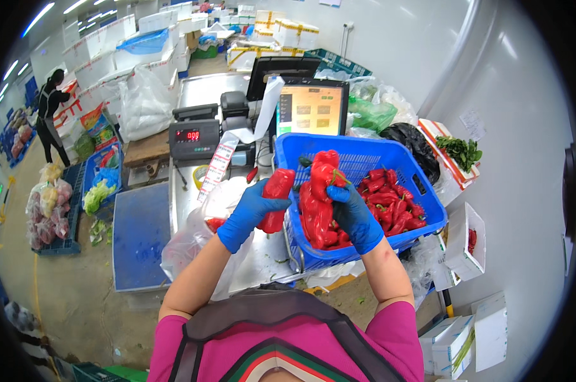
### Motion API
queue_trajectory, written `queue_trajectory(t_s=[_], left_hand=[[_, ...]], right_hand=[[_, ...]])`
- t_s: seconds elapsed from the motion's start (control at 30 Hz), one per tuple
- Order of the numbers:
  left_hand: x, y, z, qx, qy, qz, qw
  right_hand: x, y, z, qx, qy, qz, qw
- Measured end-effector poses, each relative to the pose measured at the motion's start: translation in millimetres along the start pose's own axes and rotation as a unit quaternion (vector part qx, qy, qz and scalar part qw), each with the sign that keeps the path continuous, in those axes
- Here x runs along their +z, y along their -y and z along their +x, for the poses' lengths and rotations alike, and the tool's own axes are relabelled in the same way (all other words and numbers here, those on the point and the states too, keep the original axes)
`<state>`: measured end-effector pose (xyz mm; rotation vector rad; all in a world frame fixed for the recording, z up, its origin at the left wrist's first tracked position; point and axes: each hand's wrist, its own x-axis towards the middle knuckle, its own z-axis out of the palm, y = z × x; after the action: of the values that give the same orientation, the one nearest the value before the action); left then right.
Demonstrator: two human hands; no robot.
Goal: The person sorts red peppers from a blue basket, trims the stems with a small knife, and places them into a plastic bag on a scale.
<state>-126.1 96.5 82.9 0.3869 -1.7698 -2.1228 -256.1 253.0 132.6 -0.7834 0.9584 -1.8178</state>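
Observation:
My left hand (247, 215), in a blue glove, is closed around a large red pepper (277, 200) above the metal table, just left of the blue plastic crate (359, 143). Over the crate, my right hand (357, 215), also gloved, grips another red pepper (325, 174) near its green stem. More large red peppers (314, 215) lie in the crate's left part, and smaller red peppers (390, 200) fill its right part. Beneath my left forearm is a clear plastic bag (192, 243) with something red showing inside.
A scale with a lit display (192, 136), a label strip (219, 164) and a touchscreen monitor (312, 107) stand behind the crate. White foam boxes (102, 67) are stacked at the back left, where a person (51, 114) works. A blue platform (141, 234) lies left of the table.

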Motion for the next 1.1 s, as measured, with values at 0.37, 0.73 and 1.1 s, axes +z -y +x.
queue_trajectory(t_s=[0.37, 0.73, 1.1], left_hand=[[-77.0, 14.2, -81.1, -0.223, 0.098, -0.247, 0.938], [-229.3, 122.1, -83.5, -0.059, -0.196, 0.531, 0.823], [-127.5, 61.9, -85.8, 0.016, -0.043, 0.096, 0.994]], right_hand=[[40.0, -101.2, -7.0, -0.017, -0.09, 0.103, 0.991], [43.6, -302.9, 91.5, 0.044, -0.09, -0.04, 0.994], [40.8, -242.7, 53.1, 0.17, 0.055, -0.001, 0.984]])
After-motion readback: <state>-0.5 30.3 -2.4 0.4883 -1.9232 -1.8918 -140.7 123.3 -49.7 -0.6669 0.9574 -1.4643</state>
